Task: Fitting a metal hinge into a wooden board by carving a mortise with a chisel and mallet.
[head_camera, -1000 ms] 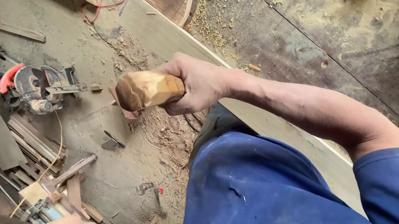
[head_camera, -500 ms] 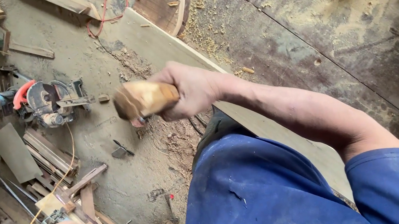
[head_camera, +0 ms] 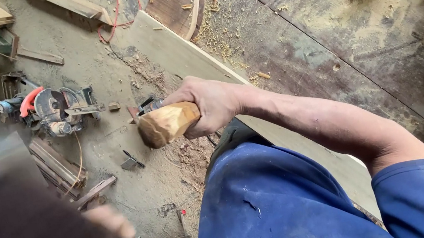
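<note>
Head view: right hand (head_camera: 212,104) closed around wooden handle (head_camera: 167,123), held above dusty floor (head_camera: 112,141). Left hand (head_camera: 112,224) blurred against dark board (head_camera: 17,226); grip cannot be told. Firm wrap near the handle's end suits steady control.

No packages, labels, signs or screens are visible in this view; there is only bare wood, sawdust and tools.
</note>
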